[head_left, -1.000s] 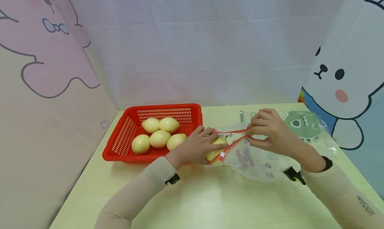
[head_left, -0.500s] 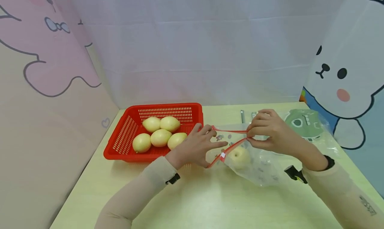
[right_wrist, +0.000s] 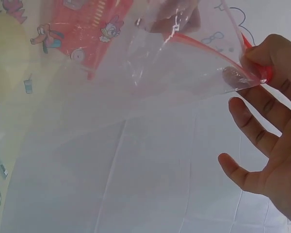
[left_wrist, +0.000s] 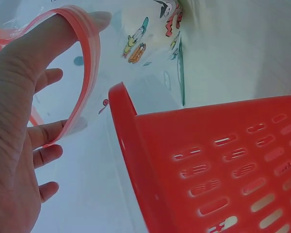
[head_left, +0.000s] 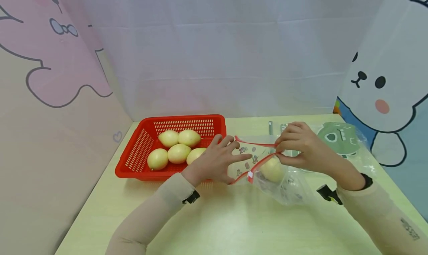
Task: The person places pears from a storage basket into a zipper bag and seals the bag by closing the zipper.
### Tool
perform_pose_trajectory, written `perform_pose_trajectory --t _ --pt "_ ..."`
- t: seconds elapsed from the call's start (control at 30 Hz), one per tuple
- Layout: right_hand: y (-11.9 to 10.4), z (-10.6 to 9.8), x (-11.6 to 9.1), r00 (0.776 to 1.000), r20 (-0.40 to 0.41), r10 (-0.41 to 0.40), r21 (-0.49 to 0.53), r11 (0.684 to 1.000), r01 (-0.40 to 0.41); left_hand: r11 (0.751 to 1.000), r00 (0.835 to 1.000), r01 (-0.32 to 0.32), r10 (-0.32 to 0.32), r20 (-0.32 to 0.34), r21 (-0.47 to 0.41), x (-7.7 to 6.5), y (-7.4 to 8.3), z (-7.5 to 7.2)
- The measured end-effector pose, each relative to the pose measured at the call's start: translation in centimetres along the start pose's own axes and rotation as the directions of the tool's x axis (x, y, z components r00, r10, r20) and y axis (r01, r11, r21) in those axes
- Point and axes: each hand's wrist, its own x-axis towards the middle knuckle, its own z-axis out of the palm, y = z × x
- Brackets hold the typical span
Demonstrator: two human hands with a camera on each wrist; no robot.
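A clear zip bag (head_left: 291,190) with a red zip edge and small cartoon prints lies between the hands, its mouth spread wide. Inside it rests one pale yellow pear (head_left: 272,169). My left hand (head_left: 217,160) has its fingers spread at the mouth. In the left wrist view its thumb (left_wrist: 48,41) and a finger reach through the red-edged opening. On the other side my right hand (head_left: 301,147) pinches the red zip edge between thumb and index finger. The right wrist view shows its other fingers (right_wrist: 252,131) held apart from the plastic.
Left of the bag stands a red plastic basket (head_left: 133,151) with several pears (head_left: 178,153), its rim close by the left hand. A clear bag with a green cartoon print (head_left: 339,138) lies behind the right hand. A small grey strip (head_left: 270,128) lies farther back.
A second ago the left hand held the pear at the bag's mouth; the pear has gone right into the bag and the left hand has let go of it, fingers now spread.
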Motion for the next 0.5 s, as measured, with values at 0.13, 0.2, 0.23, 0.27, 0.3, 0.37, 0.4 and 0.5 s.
perform_pose_trajectory --t 0.13,0.2,0.23,0.27,0.3,0.37,0.4,0.5 --pt "0.0 0.0 0.0 1.000 0.003 0.012 -0.004 1.000 -0.012 1.000 1.000 -0.004 0.004 0.003 0.004 0.0 -0.1 -0.1" --pt "0.0 0.0 0.0 1.000 0.003 0.019 -0.009 1.000 -0.019 1.000 1.000 -0.014 0.014 -0.016 -0.012 0.0 -0.2 -0.2" --pt "0.0 0.0 0.0 1.000 0.002 0.021 -0.010 1.000 -0.021 1.000 0.999 -0.020 0.019 -0.027 -0.021 -0.1 -0.3 -0.3" --pt "0.0 0.0 0.0 1.000 0.001 0.022 -0.011 1.000 -0.022 0.999 0.999 -0.025 0.024 -0.039 -0.032 -0.2 -0.4 -0.3" --pt "0.0 -0.1 0.0 1.000 0.000 0.023 -0.011 1.000 -0.023 0.999 0.998 -0.030 0.028 -0.050 -0.039 -0.3 -0.5 -0.4" --pt "0.0 -0.1 -0.1 1.000 -0.003 0.024 -0.013 1.000 -0.024 0.998 0.997 -0.042 0.038 -0.072 -0.052 -0.7 -0.8 -0.5" --pt "0.1 -0.1 -0.1 1.000 -0.004 0.022 -0.012 1.000 -0.022 0.997 0.996 -0.048 0.044 -0.081 -0.054 -0.9 -0.9 -0.6" --pt "0.1 -0.1 -0.1 1.000 -0.010 0.014 -0.009 1.000 -0.015 0.995 0.992 -0.056 0.047 -0.113 -0.083 -1.5 -1.5 -0.8"
